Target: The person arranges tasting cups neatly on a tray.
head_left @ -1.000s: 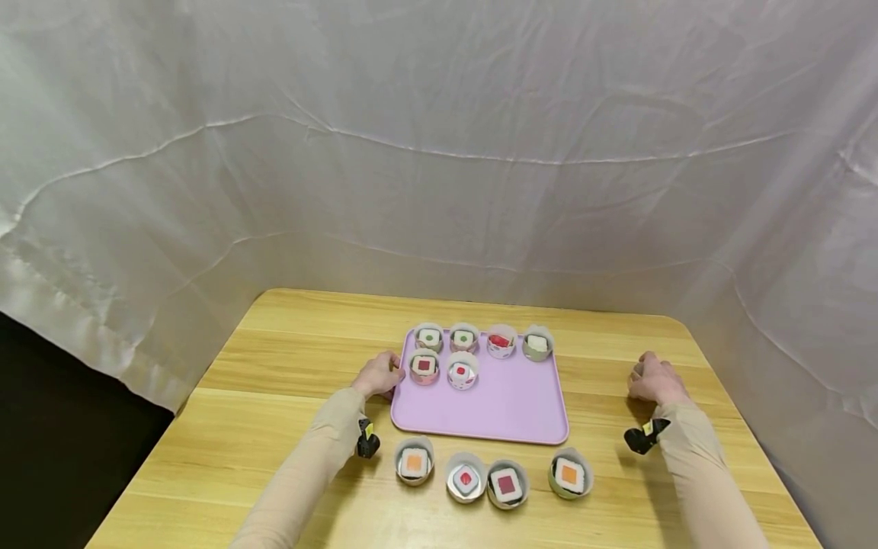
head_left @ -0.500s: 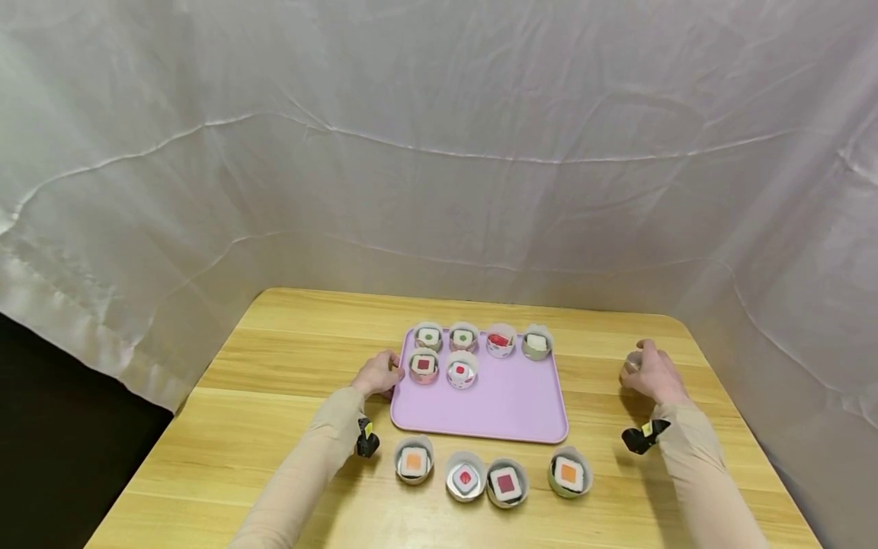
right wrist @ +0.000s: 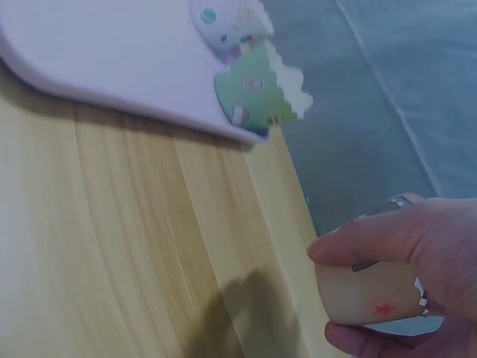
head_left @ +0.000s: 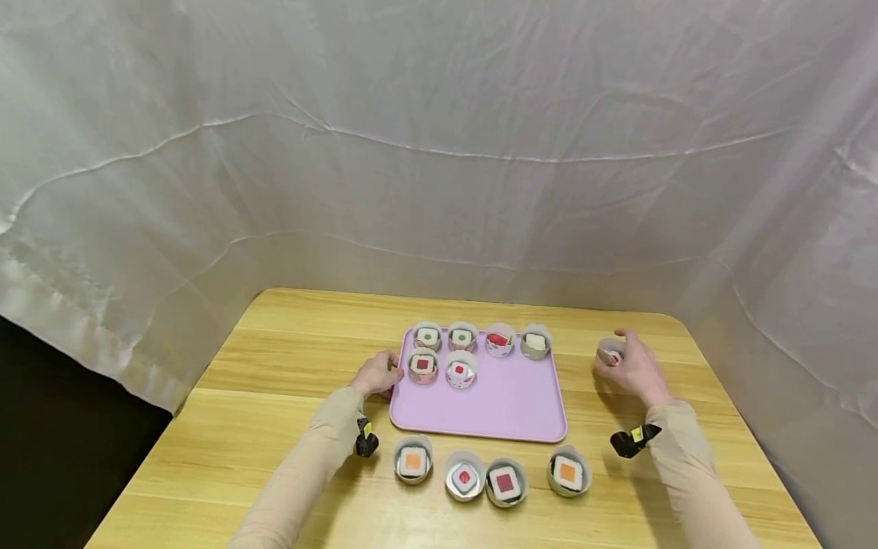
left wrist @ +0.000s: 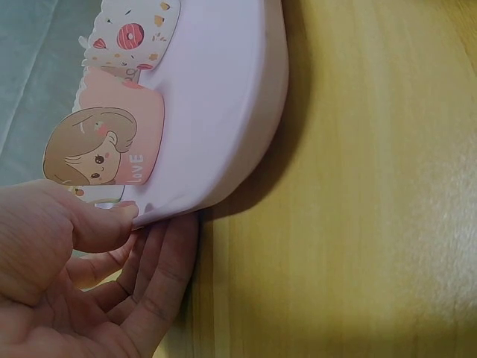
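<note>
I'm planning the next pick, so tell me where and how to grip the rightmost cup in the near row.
Pinch that cup across its outer wall, probably reaching down from the right: its round rim faces up, bare tabletop lies on that side, and the tray sits just beyond.

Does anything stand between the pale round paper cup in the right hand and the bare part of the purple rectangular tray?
Nothing visible except the raised rim of the tray; the green paper cup at its far right corner stands off the direct line from the right hand.
</note>
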The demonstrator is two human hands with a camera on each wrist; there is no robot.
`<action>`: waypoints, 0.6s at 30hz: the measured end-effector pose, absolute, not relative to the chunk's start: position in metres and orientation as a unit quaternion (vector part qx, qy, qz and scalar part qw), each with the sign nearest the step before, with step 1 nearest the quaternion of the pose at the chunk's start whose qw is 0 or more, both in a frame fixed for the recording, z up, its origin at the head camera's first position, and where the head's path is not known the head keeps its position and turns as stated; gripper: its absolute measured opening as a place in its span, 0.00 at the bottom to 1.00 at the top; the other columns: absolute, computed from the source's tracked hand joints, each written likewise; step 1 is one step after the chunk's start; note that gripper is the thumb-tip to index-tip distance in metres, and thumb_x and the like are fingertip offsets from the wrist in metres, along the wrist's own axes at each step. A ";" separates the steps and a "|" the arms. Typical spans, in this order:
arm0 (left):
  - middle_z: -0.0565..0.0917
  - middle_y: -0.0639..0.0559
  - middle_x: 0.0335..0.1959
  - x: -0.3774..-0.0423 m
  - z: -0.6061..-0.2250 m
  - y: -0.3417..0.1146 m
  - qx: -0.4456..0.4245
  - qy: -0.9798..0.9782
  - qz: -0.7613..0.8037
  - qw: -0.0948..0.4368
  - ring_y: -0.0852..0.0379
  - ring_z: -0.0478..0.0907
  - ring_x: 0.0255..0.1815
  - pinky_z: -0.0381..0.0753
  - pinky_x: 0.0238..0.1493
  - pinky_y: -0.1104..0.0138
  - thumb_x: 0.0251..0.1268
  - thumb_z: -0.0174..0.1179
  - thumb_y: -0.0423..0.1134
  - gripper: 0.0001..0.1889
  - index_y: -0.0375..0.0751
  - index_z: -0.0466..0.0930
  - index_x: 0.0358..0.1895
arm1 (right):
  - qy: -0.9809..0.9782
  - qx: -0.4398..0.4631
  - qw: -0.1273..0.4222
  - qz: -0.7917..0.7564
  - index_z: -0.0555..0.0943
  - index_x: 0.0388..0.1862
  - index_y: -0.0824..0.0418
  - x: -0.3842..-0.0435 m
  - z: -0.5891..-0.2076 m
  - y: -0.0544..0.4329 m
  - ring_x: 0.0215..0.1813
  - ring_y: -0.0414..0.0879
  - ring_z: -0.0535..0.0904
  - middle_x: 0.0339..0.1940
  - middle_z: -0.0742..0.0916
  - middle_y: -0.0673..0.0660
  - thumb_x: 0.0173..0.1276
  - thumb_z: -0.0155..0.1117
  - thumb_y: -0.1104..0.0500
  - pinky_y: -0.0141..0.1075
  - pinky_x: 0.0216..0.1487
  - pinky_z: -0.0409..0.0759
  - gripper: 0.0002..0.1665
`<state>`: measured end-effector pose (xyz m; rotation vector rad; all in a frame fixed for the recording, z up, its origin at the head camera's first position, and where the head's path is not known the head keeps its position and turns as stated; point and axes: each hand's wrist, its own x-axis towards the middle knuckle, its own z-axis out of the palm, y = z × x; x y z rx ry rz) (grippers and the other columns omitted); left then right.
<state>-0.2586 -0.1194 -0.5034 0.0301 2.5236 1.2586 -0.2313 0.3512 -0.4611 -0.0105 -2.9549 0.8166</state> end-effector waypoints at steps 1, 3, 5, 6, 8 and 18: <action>0.82 0.33 0.36 -0.260 -0.505 -0.120 0.013 0.884 0.439 0.161 0.48 0.86 0.27 0.89 0.29 0.61 0.70 0.56 0.31 0.09 0.29 0.72 0.47 | -0.963 0.000 0.039 0.268 0.58 0.72 0.76 -0.232 -0.461 0.349 0.55 0.74 0.75 0.57 0.75 0.84 0.59 0.72 0.56 0.64 0.53 0.76 0.49; 0.82 0.33 0.36 -0.260 -0.505 -0.121 0.017 0.884 0.438 0.163 0.48 0.86 0.26 0.89 0.29 0.61 0.70 0.56 0.32 0.09 0.29 0.72 0.47 | -0.961 0.005 0.043 0.272 0.59 0.71 0.75 -0.232 -0.461 0.344 0.55 0.74 0.75 0.57 0.76 0.83 0.59 0.73 0.57 0.64 0.53 0.76 0.49; 0.82 0.32 0.36 -0.260 -0.504 -0.120 0.012 0.883 0.440 0.165 0.48 0.86 0.27 0.89 0.30 0.61 0.70 0.55 0.32 0.09 0.28 0.72 0.47 | -0.959 0.009 0.048 0.278 0.60 0.71 0.75 -0.232 -0.460 0.339 0.54 0.73 0.76 0.57 0.76 0.82 0.60 0.73 0.57 0.64 0.52 0.77 0.48; 0.82 0.33 0.36 -0.259 -0.503 -0.120 0.009 0.882 0.442 0.165 0.48 0.86 0.27 0.89 0.30 0.61 0.70 0.55 0.32 0.09 0.28 0.72 0.48 | -0.958 0.011 0.051 0.280 0.60 0.71 0.74 -0.232 -0.459 0.337 0.54 0.72 0.76 0.56 0.77 0.82 0.60 0.73 0.57 0.63 0.52 0.77 0.48; 0.83 0.32 0.38 -0.256 -0.499 -0.118 -0.006 0.882 0.441 0.167 0.47 0.86 0.29 0.90 0.32 0.60 0.71 0.55 0.31 0.10 0.28 0.73 0.49 | -0.957 0.015 0.057 0.285 0.61 0.71 0.74 -0.232 -0.458 0.331 0.53 0.72 0.77 0.56 0.78 0.82 0.60 0.73 0.57 0.63 0.52 0.78 0.47; 0.83 0.33 0.38 -0.253 -0.497 -0.116 -0.002 0.889 0.430 0.158 0.52 0.85 0.27 0.89 0.32 0.62 0.72 0.55 0.32 0.10 0.29 0.73 0.49 | -0.952 0.060 0.059 0.293 0.63 0.71 0.72 -0.234 -0.454 0.300 0.59 0.74 0.76 0.58 0.79 0.79 0.60 0.73 0.58 0.67 0.59 0.76 0.45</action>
